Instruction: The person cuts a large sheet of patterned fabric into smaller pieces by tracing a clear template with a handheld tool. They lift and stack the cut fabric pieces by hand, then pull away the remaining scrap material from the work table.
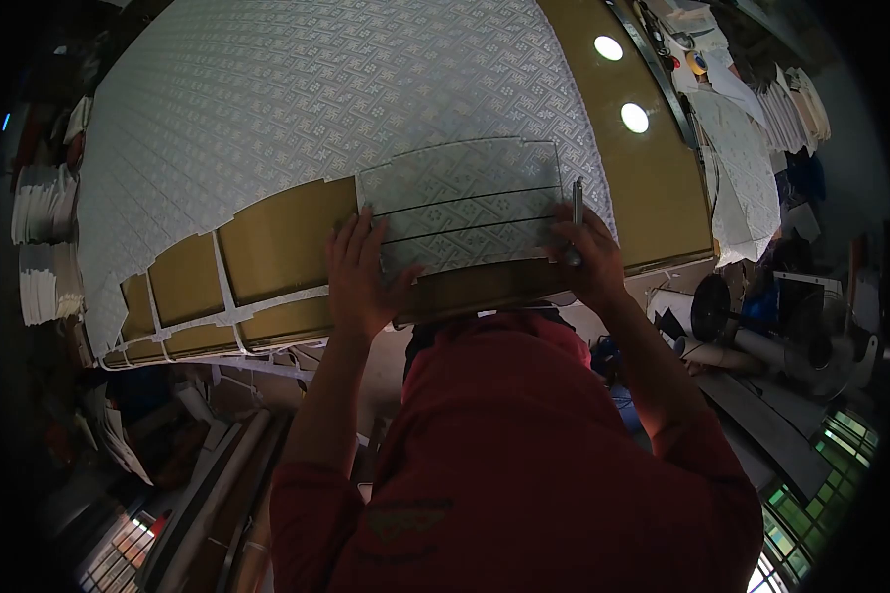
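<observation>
Head view: take the brown worktable as your landmark. The cut panel of patterned white sheet lies at the table's near edge, just in front of the big uncut patterned sheet that covers most of the tabletop. The panel shows 2 dark lines running across it, so it reads as 3 strips side by side, with notched corners at its far edge.

Your left hand lies flat on the panel's left end, fingers spread and pressing down, the palm overlapping the table's near edge. Your right hand is at the panel's right end, fingers curled around a thin metal tool, probably a knife or pen, that stands upright against the panel's edge.

By my judgement the panel is light, thin and flexible, more like embossed card or wallpaper than board. It will likely bend or crease if lifted by 1 corner, and may come apart along the 2 lines. Hold it with flat palms at both ends, or slide your fingers under the near edge where it meets the table's rim.

Left of the panel, narrow white offcut strips cross the bare brown surface. At the table's far right, 2 bright round spots shine on it. Beyond the right end lie stacks of white pieces.
</observation>
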A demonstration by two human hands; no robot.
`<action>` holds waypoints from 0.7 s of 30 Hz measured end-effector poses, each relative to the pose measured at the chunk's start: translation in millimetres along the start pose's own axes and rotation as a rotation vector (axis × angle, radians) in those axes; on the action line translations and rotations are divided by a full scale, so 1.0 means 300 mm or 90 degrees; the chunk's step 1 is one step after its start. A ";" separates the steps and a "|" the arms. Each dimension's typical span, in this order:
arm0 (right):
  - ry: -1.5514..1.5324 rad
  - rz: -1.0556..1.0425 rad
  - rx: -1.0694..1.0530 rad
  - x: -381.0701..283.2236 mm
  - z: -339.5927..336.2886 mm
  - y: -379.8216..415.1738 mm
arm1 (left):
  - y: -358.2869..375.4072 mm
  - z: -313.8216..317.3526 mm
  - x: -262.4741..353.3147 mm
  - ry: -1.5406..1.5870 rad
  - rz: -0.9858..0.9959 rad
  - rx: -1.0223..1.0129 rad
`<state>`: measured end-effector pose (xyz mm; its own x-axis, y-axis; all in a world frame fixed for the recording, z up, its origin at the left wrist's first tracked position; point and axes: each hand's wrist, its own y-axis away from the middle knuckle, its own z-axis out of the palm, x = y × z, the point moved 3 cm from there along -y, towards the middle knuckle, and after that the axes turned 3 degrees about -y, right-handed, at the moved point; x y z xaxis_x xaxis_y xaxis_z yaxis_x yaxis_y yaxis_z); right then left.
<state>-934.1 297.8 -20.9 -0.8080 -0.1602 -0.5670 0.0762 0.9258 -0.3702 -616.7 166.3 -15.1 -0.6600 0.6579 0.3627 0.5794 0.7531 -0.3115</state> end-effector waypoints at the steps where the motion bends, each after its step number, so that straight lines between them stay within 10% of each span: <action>1: 0.000 0.000 0.000 0.000 -0.001 0.000 | 0.000 0.000 0.000 0.000 -0.003 -0.003; 21: -0.004 -0.016 0.007 0.000 -0.002 -0.001 | 0.003 0.001 -0.004 0.009 0.000 0.004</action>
<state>-934.4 297.8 -20.4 -0.8065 -0.1850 -0.5616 0.0628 0.9176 -0.3926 -615.7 166.1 -16.1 -0.6531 0.6580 0.3749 0.5766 0.7530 -0.3171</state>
